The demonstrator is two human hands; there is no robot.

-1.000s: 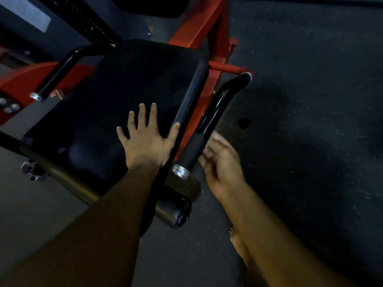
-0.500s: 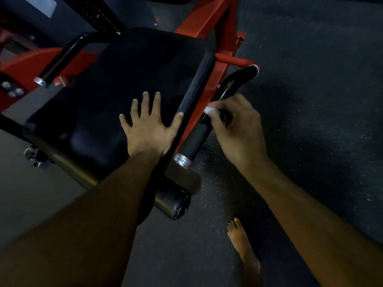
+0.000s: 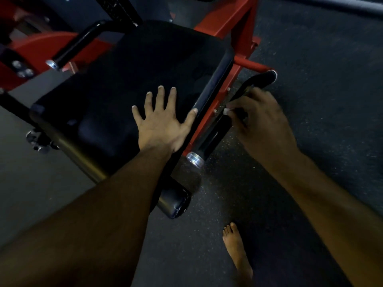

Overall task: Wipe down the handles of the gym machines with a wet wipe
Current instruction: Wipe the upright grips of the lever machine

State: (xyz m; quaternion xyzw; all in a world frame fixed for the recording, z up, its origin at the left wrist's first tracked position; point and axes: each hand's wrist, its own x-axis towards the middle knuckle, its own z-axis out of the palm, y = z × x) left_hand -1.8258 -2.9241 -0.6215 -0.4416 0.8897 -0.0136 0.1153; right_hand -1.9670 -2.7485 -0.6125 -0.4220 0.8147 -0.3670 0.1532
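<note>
My left hand [image 3: 160,123] lies flat with fingers spread on the black seat pad [image 3: 116,90] of a red-framed gym machine. To the right of the seat runs a black handle [image 3: 215,131] with a silver end cap near me. My right hand [image 3: 263,121] curls round the upper part of this handle. A small white bit of the wet wipe [image 3: 226,110] shows at my thumb, pressed to the handle; the rest is hidden under my fingers. A second black handle [image 3: 74,46] sits on the seat's far left.
The red steel frame [image 3: 234,17] rises behind the seat. A black padded roller [image 3: 174,201] juts out under the seat's near corner. Dark speckled rubber floor [image 3: 321,69] stretches to the right. My bare foot [image 3: 238,251] stands on the floor near the bottom.
My right hand rose from beside the handle's silver end, took hold of the handle with the wipe, and has stayed near the same upper spot. My left hand stayed flat on the seat.
</note>
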